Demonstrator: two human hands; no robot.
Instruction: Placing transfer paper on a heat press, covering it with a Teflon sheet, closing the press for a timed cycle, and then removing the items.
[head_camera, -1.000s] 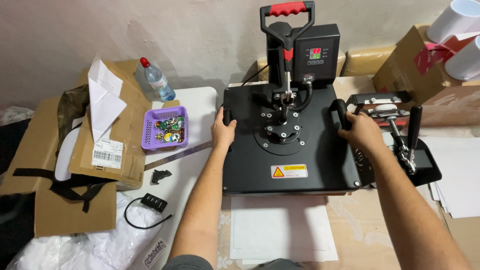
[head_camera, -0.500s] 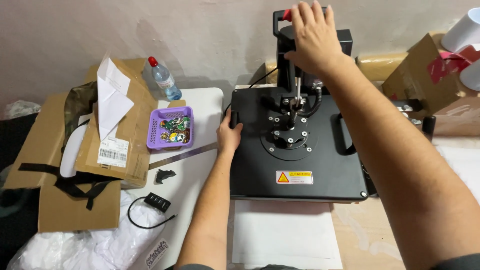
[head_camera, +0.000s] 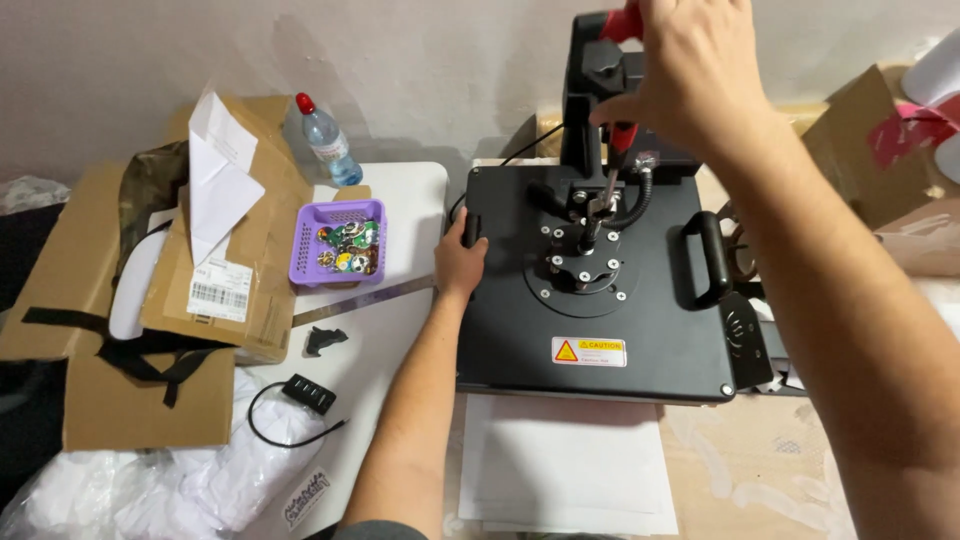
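Gripping red lever handle (head_camera: 622, 22): right hand (head_camera: 690, 75) | left hand (head_camera: 458, 262): grip clenched on heat press (head_camera: 600, 290) side handle (head_camera: 470, 228)

heat press (head_camera: 640, 320) black, red-tipped lever, yellow-and-white warning label | basket (head_camera: 337, 240) purple, filled with multicoloured bits | bottle (head_camera: 327, 143) clear, red cap | cardboard (head_camera: 120, 300) brown, black straps | paper sheets (head_camera: 565, 465) white

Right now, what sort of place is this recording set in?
Probably a small home or craft print workshop. A black heat press fills the table, a purple basket holds colourful small badges, and opened cardboard boxes lie about.
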